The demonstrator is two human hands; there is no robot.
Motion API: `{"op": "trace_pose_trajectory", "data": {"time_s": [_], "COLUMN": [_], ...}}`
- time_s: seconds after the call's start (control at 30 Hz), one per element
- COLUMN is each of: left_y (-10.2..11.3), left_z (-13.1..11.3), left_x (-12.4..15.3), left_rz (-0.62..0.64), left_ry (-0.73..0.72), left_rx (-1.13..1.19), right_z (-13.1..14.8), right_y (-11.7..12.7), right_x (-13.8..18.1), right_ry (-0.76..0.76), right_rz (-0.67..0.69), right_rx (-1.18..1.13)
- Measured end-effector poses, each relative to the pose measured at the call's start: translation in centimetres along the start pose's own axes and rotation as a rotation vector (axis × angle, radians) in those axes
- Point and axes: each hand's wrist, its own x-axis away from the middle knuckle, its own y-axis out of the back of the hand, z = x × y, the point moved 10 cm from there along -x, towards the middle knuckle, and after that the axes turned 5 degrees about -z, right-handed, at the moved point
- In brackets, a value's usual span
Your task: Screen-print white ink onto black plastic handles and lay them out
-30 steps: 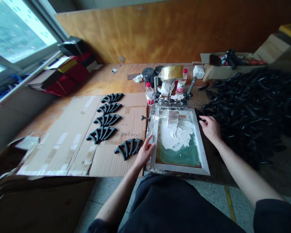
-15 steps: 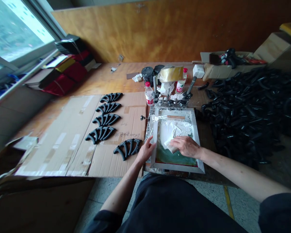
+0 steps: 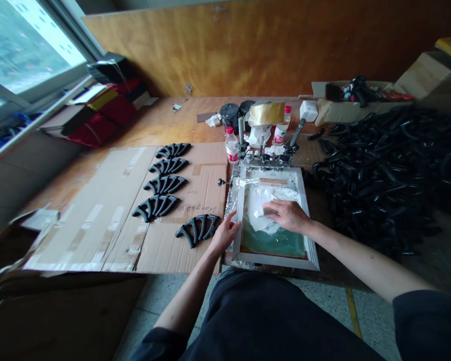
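Note:
A screen-printing frame (image 3: 311, 245) with a metal rim lies in front of me, its greenish mesh partly covered with thick white ink (image 3: 261, 228). My right hand (image 3: 289, 215) is closed on a small white-smeared scraper (image 3: 266, 211), over the inked part of the mesh. Its exact shape is partly hidden by my fingers. My left hand (image 3: 226, 231) rests beside the frame's left rim, index finger and thumb apart, with nothing visible in it. Just left of that hand, a row of curved black plastic pieces (image 3: 197, 229) lies on cardboard.
Several more groups of black pieces (image 3: 156, 207) lie on the cardboard sheet (image 3: 93, 210). A large heap of black parts (image 3: 383, 175) is at right. Behind the frame stand clamps (image 3: 265, 156), red-capped bottles (image 3: 231, 145) and a dark tub (image 3: 229, 116). Red bundles (image 3: 97, 120) sit near the window.
My right hand has moved slightly away from me over the mesh, and the scraper has tilted, baring more green mesh at the near side. My left hand stays at the rim.

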Motion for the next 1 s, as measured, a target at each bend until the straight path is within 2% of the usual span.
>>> {"op": "trace_pose_trajectory", "data": {"time_s": [0.1,0.17,0.23,0.3,0.33,0.37,0.43,0.47,0.53,0.6,0.67,0.77,0.83,0.87,0.93,0.97,1.0], "left_y": [0.2,0.9,1.9,2.8,3.2,3.6,4.4,4.5,4.3,3.5,0.9,-6.7,-9.2,-9.5,-8.4,-7.0,-5.0], "left_z": [-1.8,-4.0,-6.7,-9.8,-11.6,-13.4,-17.0,-18.4,-19.9,-18.9,-15.4,-7.2,-3.3,-2.1,-0.3,0.6,1.8], "left_x": [0.7,1.3,1.9,2.1,2.0,1.8,1.2,0.9,0.4,0.2,0.6,3.3,5.2,5.7,5.6,5.2,4.7], "left_rz": [0.066,0.075,0.051,0.028,0.017,0.000,-0.030,-0.035,-0.048,-0.095,-0.058,0.251,0.305,0.284,0.211,0.151,0.077], "left_ry": [0.003,-0.011,-0.037,-0.079,-0.117,-0.171,-0.296,-0.348,-0.401,-0.376,-0.221,0.228,0.383,0.408,0.415,0.418,0.427], "left_rx": [0.085,0.157,0.251,0.364,0.422,0.474,0.550,0.578,0.621,0.659,0.653,0.555,0.601,0.641,0.697,0.696,0.675], "right_z": [-2.8,-5.6,-9.6,-14.0,-15.9,-17.2,-17.9,-17.1,-13.9,-9.9,-7.1,-4.3,-0.9,1.2,5.1,5.9,5.4], "right_y": [3.4,6.2,9.6,12.5,13.0,12.8,10.1,8.0,3.2,-1.3,-4.4,-5.7,-5.5,-5.3,-4.3,-3.1,-1.2], "right_x": [-4.4,-6.2,-6.0,-3.6,-2.0,-0.5,1.9,2.6,3.2,3.1,3.0,2.9,2.3,1.9,1.7,2.1,3.1], "right_ry": [-0.159,-0.246,-0.341,-0.469,-0.538,-0.596,-0.641,-0.623,-0.514,-0.388,-0.353,-0.450,-0.395,-0.313,-0.104,-0.031,-0.011], "right_rz": [-0.107,-0.170,-0.294,-0.447,-0.488,-0.496,-0.426,-0.368,-0.239,-0.090,0.042,0.111,0.086,0.070,0.036,-0.006,-0.076], "right_rx": [0.054,0.072,0.035,-0.011,-0.017,-0.014,-0.013,-0.023,-0.021,0.058,0.172,0.233,0.188,0.143,0.002,-0.073,-0.130]}}
